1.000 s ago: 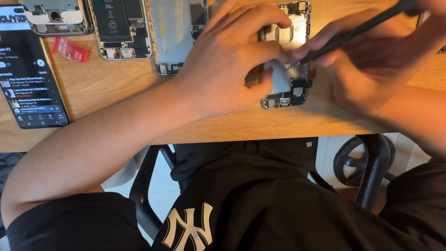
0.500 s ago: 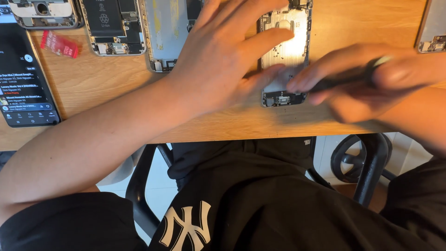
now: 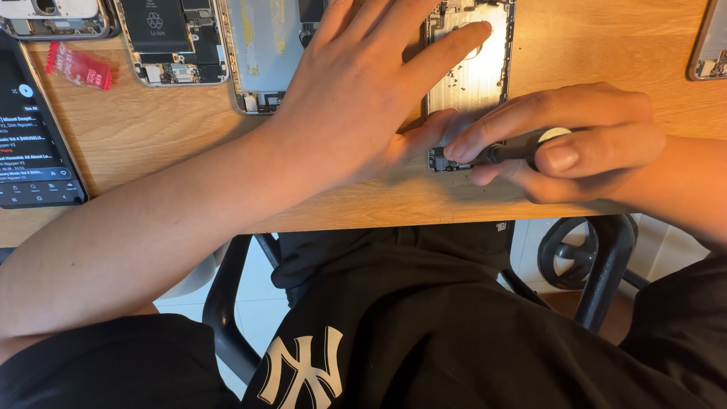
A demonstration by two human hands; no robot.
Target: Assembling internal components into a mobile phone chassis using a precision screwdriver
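Observation:
An opened silver phone housing [image 3: 475,76] lies on the wooden desk [image 3: 182,159]. My left hand [image 3: 363,91] rests flat over it, fingers spread, thumb pressed by its lower edge. My right hand [image 3: 564,144] grips a black screwdriver [image 3: 507,154] held nearly level, its tip at the housing's bottom end, where small parts show. The tip itself is hidden by my fingers.
Several other opened phones lie along the far edge: one with a black battery [image 3: 168,38], a bare frame [image 3: 261,53], one at the top left [image 3: 53,17], one at the right edge [image 3: 712,45]. A lit phone [image 3: 34,129] and a red wrapper [image 3: 78,66] lie left. A black chair [image 3: 598,265] stands below.
My right hand has dropped from an upright hold to a low, nearly level one, bringing the screwdriver down to the housing's bottom end. My left hand has flattened over the housing.

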